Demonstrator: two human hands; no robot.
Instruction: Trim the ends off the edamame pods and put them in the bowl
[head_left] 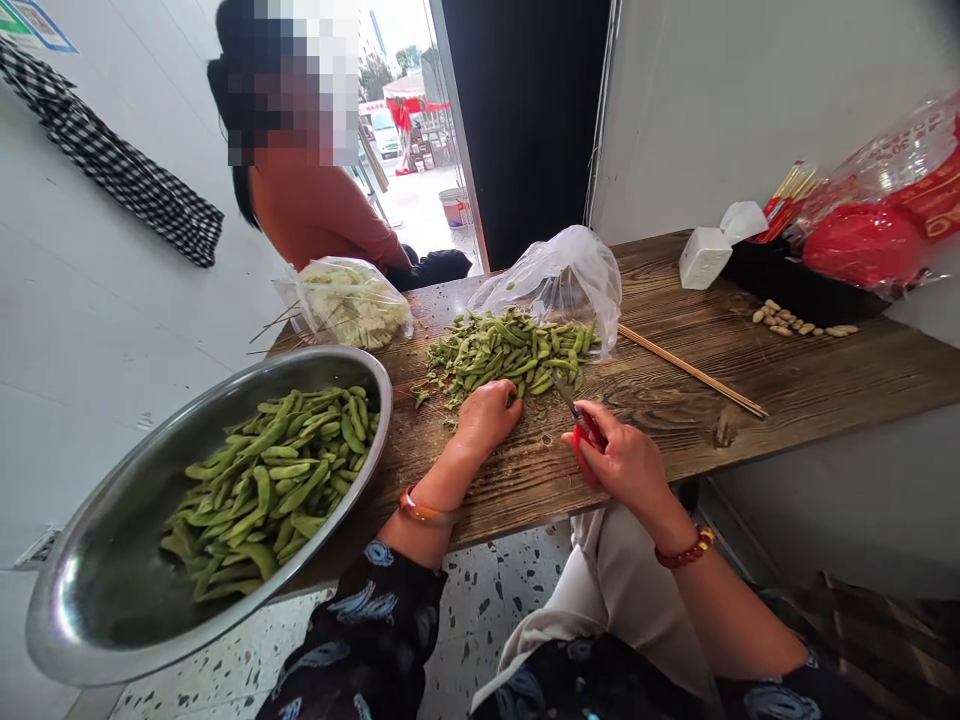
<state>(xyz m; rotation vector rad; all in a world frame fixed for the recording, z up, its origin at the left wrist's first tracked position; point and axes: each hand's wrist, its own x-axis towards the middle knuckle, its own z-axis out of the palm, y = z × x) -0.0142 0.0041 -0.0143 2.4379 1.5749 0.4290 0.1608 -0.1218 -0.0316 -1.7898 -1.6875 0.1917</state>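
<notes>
A heap of green edamame pods (510,350) lies on the wooden table in front of me. My left hand (486,418) rests at the heap's near edge with its fingers curled in; whatever is in them is hidden. In my right hand (626,462) is a pair of scissors (587,450) with red handles, its blades pointing at the pods. Left of my arms, a large steel basin (382,400) holds many more edamame pods (277,480). A clear plastic bag (570,265) lies crumpled open behind the heap.
Thin wooden skewers (694,372) lie on the table (817,385) at the right. Farther back are peanuts (799,320), a white tissue pack (705,257) and red plastic packaging (862,245). A bag of pale vegetables (356,305) stands behind the basin. A person (315,200) sits by the doorway.
</notes>
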